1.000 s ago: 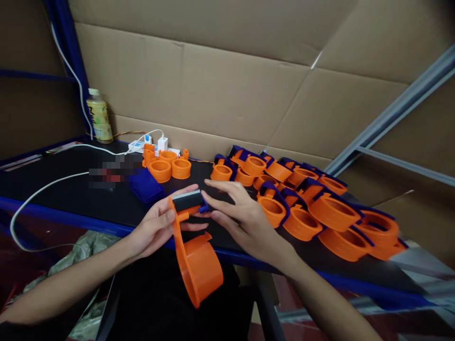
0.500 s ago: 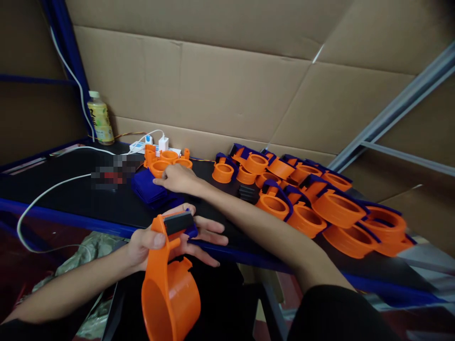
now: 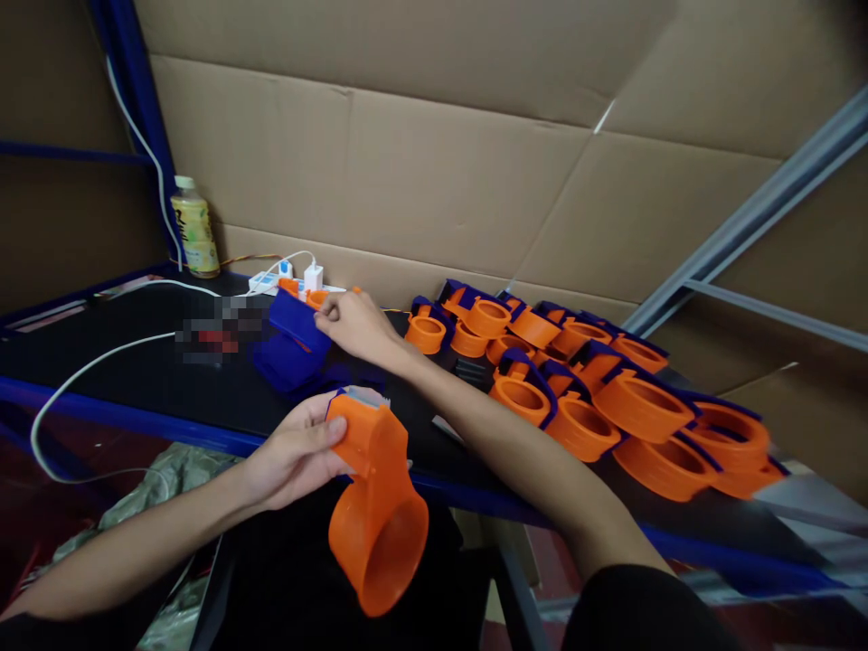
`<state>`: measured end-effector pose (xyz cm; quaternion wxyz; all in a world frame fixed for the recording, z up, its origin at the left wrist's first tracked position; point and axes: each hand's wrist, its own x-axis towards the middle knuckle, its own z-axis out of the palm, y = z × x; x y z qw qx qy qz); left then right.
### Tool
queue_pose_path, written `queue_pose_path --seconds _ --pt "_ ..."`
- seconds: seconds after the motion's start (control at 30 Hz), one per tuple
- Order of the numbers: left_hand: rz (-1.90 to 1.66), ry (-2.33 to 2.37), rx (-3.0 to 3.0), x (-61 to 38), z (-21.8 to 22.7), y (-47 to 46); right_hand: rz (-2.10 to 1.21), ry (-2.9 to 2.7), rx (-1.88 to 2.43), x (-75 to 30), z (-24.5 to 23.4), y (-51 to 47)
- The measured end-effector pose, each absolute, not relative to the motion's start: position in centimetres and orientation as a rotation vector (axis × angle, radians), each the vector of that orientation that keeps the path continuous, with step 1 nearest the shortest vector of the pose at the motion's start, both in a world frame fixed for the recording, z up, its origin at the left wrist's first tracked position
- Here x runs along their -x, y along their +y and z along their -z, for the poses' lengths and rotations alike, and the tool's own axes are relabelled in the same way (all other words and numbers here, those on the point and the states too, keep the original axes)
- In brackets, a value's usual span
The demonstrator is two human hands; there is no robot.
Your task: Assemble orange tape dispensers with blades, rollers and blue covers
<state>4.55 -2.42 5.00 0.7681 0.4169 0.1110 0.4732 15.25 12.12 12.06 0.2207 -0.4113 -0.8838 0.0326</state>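
In my left hand is an orange plastic tape dispenser, gripped by its upper end near the table's front edge. Its ring hangs down, and a pale toothed blade strip shows along the top. My right hand is closed in a pinch on a dark blue sheet, lifted and tilted. Beneath it lies a pile of blue sheets on the black table. Behind the lifted sheet, some orange parts are partly hidden.
Several orange dispensers with blue strips crowd the table's right side. Small black pieces lie beside them. A white power strip, a yellow-labelled bottle and a white cable are at the left. Cardboard walls the back.
My right hand has lifted a blue sheet up from the pile. My left hand has turned the tape dispenser over, so its blade end and ring now face another way.
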Motion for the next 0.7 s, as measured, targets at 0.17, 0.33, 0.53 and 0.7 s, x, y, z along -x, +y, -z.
queue_pose_path --seconds 0.17,0.33,0.53,0.7 --pt "-1.296 0.389 -1.085 -4.4 -4.5 -1.7 -0.037 -2.251 1.022 -18.8 -14.0 9.9" --pt "-1.494 0.419 -1.018 -4.9 -4.1 -0.5 0.077 -2.14 0.875 -22.6 -14.0 7.1" --pt "-1.367 0.372 -0.896 -6.2 -4.7 -0.5 0.003 -1.872 0.809 -25.5 -11.8 4.4" --pt "-1.359 0.335 -0.742 -6.4 -5.0 -0.7 0.043 -1.882 0.641 -26.6 -9.6 2.5"
